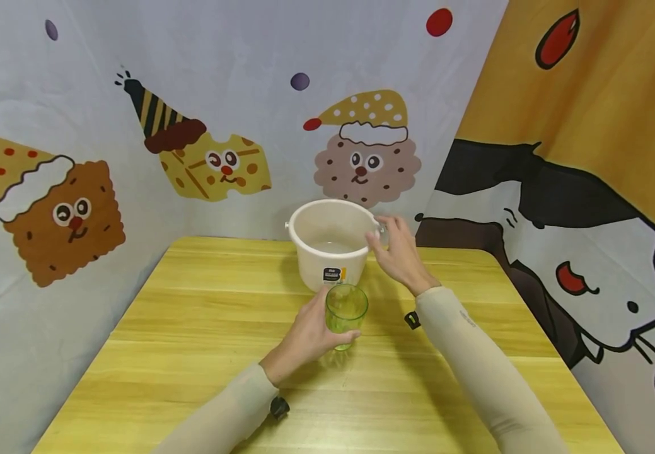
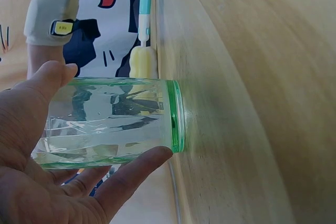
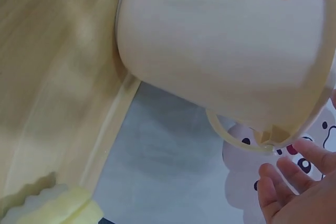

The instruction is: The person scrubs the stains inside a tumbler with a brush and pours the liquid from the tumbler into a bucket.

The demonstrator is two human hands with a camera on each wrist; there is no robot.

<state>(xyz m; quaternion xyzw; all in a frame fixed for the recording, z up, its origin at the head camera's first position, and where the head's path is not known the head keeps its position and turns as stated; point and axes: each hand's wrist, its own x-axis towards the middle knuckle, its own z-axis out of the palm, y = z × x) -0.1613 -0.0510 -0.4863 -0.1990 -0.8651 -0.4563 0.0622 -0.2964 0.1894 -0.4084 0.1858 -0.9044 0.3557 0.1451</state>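
In the head view my left hand holds a clear green glass upright, thumb and fingers curled around its sides. The left wrist view shows the glass's thick base close to the tabletop. Just behind it stands a cream plastic bucket with a label on its front. My right hand is at the bucket's right rim, thumb and fingers spread on either side of it. In the right wrist view the index fingertip is right by the pivot of the bucket's handle, which hangs down.
A sponge brush with a teal handle and yellow head is on the wooden table to the right; the right arm hides it in the head view. Printed cloth hangs behind the table and along its sides.
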